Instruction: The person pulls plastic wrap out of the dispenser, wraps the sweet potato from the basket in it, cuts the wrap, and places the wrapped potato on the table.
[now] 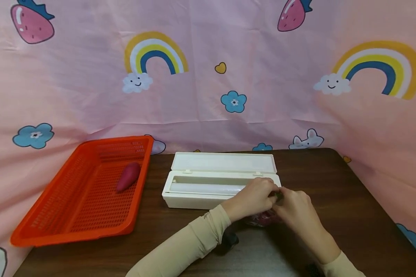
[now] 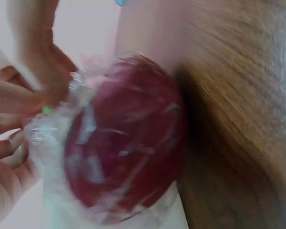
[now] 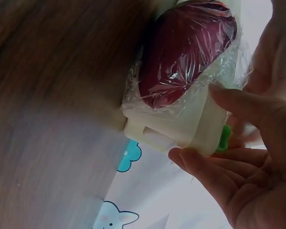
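Observation:
A dark red, rounded oblong thing, like a sweet potato, sits in clear cling film [image 2: 47, 131] beside the front of a white cling film box [image 1: 194, 202]. The wrapped oblong [image 3: 186, 52] shows glossy creases. At the box's right end, my left hand [image 1: 254, 196] has its fingers curled at the gathered film. Close against it, my right hand [image 1: 296, 209] pinches at the film, its thumb and fingers around the box's corner in the right wrist view. A small green piece [image 3: 224, 138] shows between the hands. Fingers partly hide the grip.
The box's lid [image 1: 223, 162] stands open at the back, with a white roll [image 1: 206, 188] inside. An orange basket [image 1: 138, 204] on the left holds another dark red oblong [image 1: 129, 176]. A small black object [image 1: 230, 239] lies near the left forearm on the wooden table [image 1: 319, 169].

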The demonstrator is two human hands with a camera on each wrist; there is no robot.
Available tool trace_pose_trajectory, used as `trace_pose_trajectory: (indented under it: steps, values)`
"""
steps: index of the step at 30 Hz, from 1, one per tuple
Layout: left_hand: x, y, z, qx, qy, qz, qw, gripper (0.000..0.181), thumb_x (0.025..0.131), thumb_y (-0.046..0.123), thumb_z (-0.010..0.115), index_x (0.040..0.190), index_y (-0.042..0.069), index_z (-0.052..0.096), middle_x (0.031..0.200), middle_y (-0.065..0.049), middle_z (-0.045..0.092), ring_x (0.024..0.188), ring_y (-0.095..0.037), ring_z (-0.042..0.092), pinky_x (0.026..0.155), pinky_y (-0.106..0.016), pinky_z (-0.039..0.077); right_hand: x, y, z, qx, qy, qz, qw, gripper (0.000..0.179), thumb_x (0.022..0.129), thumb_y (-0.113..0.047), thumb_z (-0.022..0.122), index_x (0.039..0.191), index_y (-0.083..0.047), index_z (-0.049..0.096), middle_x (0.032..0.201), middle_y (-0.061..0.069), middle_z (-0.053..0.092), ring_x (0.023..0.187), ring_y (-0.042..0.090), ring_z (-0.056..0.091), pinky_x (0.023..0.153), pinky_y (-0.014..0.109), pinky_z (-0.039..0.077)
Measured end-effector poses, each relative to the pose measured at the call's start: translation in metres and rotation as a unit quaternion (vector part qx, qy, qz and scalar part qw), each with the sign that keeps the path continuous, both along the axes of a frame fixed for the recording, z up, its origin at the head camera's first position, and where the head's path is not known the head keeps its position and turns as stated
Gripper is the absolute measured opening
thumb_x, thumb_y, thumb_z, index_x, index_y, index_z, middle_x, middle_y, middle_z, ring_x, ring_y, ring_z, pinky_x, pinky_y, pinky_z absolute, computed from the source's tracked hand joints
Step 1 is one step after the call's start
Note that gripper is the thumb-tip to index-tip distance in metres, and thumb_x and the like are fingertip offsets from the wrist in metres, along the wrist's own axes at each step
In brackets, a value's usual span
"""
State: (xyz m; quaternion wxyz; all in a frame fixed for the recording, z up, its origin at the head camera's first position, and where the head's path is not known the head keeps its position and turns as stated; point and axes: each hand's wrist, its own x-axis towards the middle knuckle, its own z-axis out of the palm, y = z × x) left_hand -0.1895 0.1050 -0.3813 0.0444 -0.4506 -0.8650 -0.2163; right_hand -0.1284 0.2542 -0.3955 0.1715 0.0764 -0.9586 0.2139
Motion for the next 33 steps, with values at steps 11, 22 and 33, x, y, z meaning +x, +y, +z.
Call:
trace_pose_trajectory:
  steps: [11,22,33]
  values:
    - [0.034,-0.071,-0.019,0.127,0.165,0.031,0.9776,0.009,0.087,0.008,0.073,0.095,0.006,0.072,0.090,-0.001,0.069,0.078,-0.008,0.062,0.069,-0.020,0.053,0.002,0.010,0.003,0.028,0.015,0.015,0.9994,0.028,0.073,-0.012,0.089,0.089,0.002,0.072,0.074,0.013,0.072,0.057,0.014,0.056,0.051,0.033,0.048]
    - [0.058,-0.084,-0.041,0.067,0.068,0.099,0.9905,0.045,0.083,0.032,0.085,0.116,0.007,0.069,0.106,-0.003,0.070,0.093,-0.013,0.069,0.079,-0.026,0.058,0.003,0.009,0.006,0.003,-0.030,0.024,0.9993,0.031,0.076,-0.013,0.087,0.097,0.004,0.072,0.083,0.015,0.074,0.064,0.016,0.060,0.056,0.035,0.052]
    - [0.063,-0.083,-0.047,0.034,0.074,0.104,0.9912,0.049,0.077,0.039,0.089,0.115,0.014,0.069,0.102,0.001,0.061,0.082,-0.006,0.061,0.066,-0.018,0.052,0.006,0.002,0.008,-0.019,-0.071,0.031,0.9968,0.038,0.079,-0.013,0.085,0.109,0.006,0.071,0.095,0.018,0.075,0.064,0.015,0.058,0.054,0.028,0.051]
